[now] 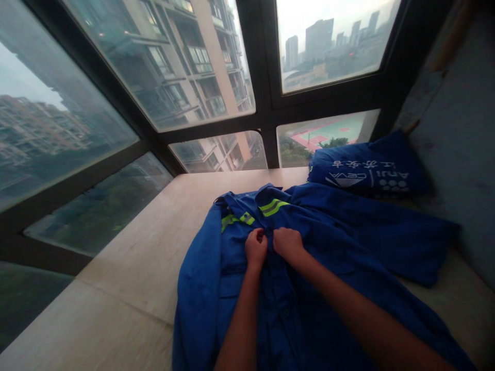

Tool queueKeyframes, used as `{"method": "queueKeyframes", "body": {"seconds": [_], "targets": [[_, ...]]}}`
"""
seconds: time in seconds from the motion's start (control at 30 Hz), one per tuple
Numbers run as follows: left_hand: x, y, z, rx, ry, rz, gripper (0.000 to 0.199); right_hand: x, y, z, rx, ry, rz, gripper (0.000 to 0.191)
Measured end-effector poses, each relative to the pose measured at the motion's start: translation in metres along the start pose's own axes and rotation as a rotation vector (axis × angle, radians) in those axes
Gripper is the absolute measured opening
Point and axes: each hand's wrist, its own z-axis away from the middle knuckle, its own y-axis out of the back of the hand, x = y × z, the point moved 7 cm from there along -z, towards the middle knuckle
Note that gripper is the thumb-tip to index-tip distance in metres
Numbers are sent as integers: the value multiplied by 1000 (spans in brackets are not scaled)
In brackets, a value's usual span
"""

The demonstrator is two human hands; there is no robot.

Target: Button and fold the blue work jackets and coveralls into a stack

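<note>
A blue work jacket [240, 257] with yellow-green and grey reflective strips [274, 207] lies front side up, its collar towards the window. Both hands are on its front opening, below the strips. My left hand [257, 247] is closed with the fingers curled, pinching the cloth at one edge of the opening. Close beside it, my right hand [286, 242] is closed on the facing edge, knuckles up. The fingertips of both hands are largely hidden, so any fastener between them cannot be made out. One sleeve runs down the left, the other stretches out to the right.
A folded blue garment [367, 167] with white lettering rests at the back right, against the wall [460, 129]. The jacket lies on a pale stone sill [147, 247]. Dark window frames [266, 103] border the sill at the back and left.
</note>
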Motion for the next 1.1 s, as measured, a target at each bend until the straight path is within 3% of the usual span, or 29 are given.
{"method": "queueKeyframes", "body": {"seconds": [0.17,0.3,0.4,0.53,0.73,0.87,1.1], "targets": [[3,33,-29,63,46,-30,23,-37,21,-39,49,168,-13,28],[2,54,-60,111,64,-184,24,-39,8,-61,56,76,-18,27],[-2,46,-75,32,57,-314,15,-25,-7,-65,68,-16,-21,30],[-10,33,-81,-54,62,-451,8,-15,-18,-63,87,-23,-33,38],[-16,31,-90,-95,111,-609,13,-16,-21,-61,90,7,-37,39],[-18,30,-97,-163,116,-668,11,-14,-23,-68,94,-64,-54,42],[-6,24,-92,-218,0,-688,15,-11,-23,-85,70,-131,-101,35]]}}
